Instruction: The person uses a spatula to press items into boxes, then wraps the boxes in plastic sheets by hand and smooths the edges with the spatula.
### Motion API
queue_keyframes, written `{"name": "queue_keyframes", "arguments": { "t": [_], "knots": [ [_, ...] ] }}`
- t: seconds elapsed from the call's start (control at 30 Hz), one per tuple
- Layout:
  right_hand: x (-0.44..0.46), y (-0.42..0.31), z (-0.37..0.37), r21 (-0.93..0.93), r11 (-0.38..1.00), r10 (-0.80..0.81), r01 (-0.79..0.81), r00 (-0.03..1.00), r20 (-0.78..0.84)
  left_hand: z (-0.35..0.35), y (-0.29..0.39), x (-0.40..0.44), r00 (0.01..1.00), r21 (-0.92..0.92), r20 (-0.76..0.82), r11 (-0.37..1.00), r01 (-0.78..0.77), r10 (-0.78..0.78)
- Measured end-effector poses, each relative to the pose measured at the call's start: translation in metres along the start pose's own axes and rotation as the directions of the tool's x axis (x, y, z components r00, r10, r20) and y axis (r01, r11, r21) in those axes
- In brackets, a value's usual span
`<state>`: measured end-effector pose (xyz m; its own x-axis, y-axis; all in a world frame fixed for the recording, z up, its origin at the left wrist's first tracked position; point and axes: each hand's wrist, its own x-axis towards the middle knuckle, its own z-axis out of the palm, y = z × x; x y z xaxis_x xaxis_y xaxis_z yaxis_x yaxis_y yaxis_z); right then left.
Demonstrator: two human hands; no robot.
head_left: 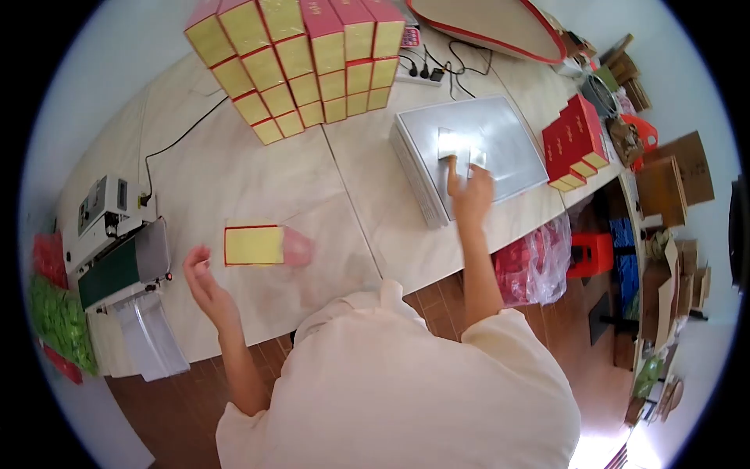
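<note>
A yellow box with red edges (254, 245) stands on the marble-patterned table (312, 207), in a clear wrap that spreads out to its right. Just left of it is my left hand (206, 283), fingers apart, holding nothing and not touching the box. My right hand (474, 195) reaches over the near part of a silvery flat machine or case (504, 144). Its index finger points at a light square patch on the top, beside a small brown handle-like piece (452, 176). Whether the fingers grip anything is blurred.
Stacked red and yellow boxes (312, 70) rise at the back. More red boxes (574, 144) stand at the right. A sealing machine (117, 242) sits at the left edge. Cables and a power strip (422, 74) lie behind the silvery case. Plastic bags (539, 262) hang below the right edge.
</note>
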<state>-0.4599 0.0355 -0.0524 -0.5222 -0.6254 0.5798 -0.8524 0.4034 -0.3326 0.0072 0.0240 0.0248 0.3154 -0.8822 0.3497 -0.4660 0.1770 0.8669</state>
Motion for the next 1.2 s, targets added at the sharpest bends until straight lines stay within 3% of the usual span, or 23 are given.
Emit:
{"name": "queue_keyframes", "arguments": {
  "t": [0.07,0.13,0.2,0.27,0.3,0.37,0.4,0.47,0.5,0.53,0.6,0.67,0.73,0.8,0.83,0.93,1.07,1.2],
  "knots": [
    [0.006,0.038,-0.006,-0.411,0.91,0.157,-0.056,0.964,0.216,0.009,0.02,-0.001,0.982,-0.124,0.155,0.988,-0.092,0.111],
    [0.004,0.053,-0.002,-0.547,0.836,0.29,-0.053,0.888,0.357,0.022,0.036,0.001,0.944,0.009,0.229,0.969,-0.246,0.237],
    [0.005,0.047,-0.001,-0.538,0.843,0.27,-0.024,0.883,0.384,0.032,0.055,0.006,0.902,0.154,0.331,0.927,-0.342,0.278],
    [0.002,0.066,0.019,-0.544,0.828,0.391,-0.135,0.835,0.387,0.039,0.072,0.011,0.865,0.239,0.446,0.901,-0.361,0.229],
    [0.001,0.07,0.021,-0.536,0.837,0.373,-0.109,0.831,0.413,0.042,0.075,0.01,0.876,0.264,0.437,0.902,-0.341,0.203],
    [-0.001,0.072,0.02,-0.381,0.884,0.388,-0.269,0.878,0.28,0.047,0.076,0.006,0.847,0.291,0.495,0.881,-0.372,0.194],
    [-0.002,0.066,0.017,-0.378,0.89,0.376,-0.254,0.878,0.296,0.049,0.075,0.003,0.854,0.306,0.488,0.882,-0.359,0.179],
    [-0.004,0.052,0.001,0.041,0.959,0.267,-0.281,0.942,0.202,0.052,0.072,-0.005,0.828,0.36,0.504,0.812,-0.46,0.245],
    [-0.005,0.036,-0.009,0.173,0.953,0.214,-0.249,0.957,0.198,0.052,0.069,-0.007,0.83,0.364,0.505,0.813,-0.453,0.236],
    [-0.009,0.017,-0.019,0.168,0.954,0.214,-0.249,0.956,0.202,0.054,0.067,-0.009,0.832,0.393,0.512,0.803,-0.448,0.214],
    [-0.02,-0.024,-0.039,0.363,0.913,0.039,-0.186,0.926,0.376,0.057,0.064,-0.013,0.828,0.411,0.526,0.794,-0.448,0.195],
    [-0.032,-0.059,-0.06,0.396,0.91,-0.105,-0.123,0.856,0.506,0.057,0.06,-0.014,0.817,0.498,0.569,0.75,-0.435,0.096],
    [-0.044,-0.087,-0.074,0.545,0.838,-0.292,-0.036,0.814,0.502,0.055,0.057,-0.013,0.824,0.494,0.554,0.751,-0.438,0.117],
    [-0.044,-0.109,-0.092,0.587,0.809,-0.404,-0.038,0.689,0.602,0.051,0.051,-0.011,0.833,0.496,0.537,0.75,-0.438,0.132],
    [-0.045,-0.115,-0.095,0.663,0.747,-0.506,0.049,0.689,0.519,0.05,0.047,-0.009,0.837,0.492,0.527,0.749,-0.444,0.15],
    [-0.043,-0.129,-0.1,0.7,0.704,-0.607,0.117,0.611,0.509,0.047,0.035,-0.006,0.839,0.489,0.511,0.74,-0.461,0.185],
    [-0.043,-0.138,-0.094,0.759,0.615,-0.691,0.213,0.611,0.387,0.046,0.031,-0.004,0.848,0.522,0.508,0.73,-0.441,0.149],
    [-0.04,-0.148,-0.094,0.744,0.621,-0.71,0.245,0.578,0.402,0.048,0.022,-0.005,0.852,0.54,0.495,0.708,-0.456,0.171]
  ]
}}
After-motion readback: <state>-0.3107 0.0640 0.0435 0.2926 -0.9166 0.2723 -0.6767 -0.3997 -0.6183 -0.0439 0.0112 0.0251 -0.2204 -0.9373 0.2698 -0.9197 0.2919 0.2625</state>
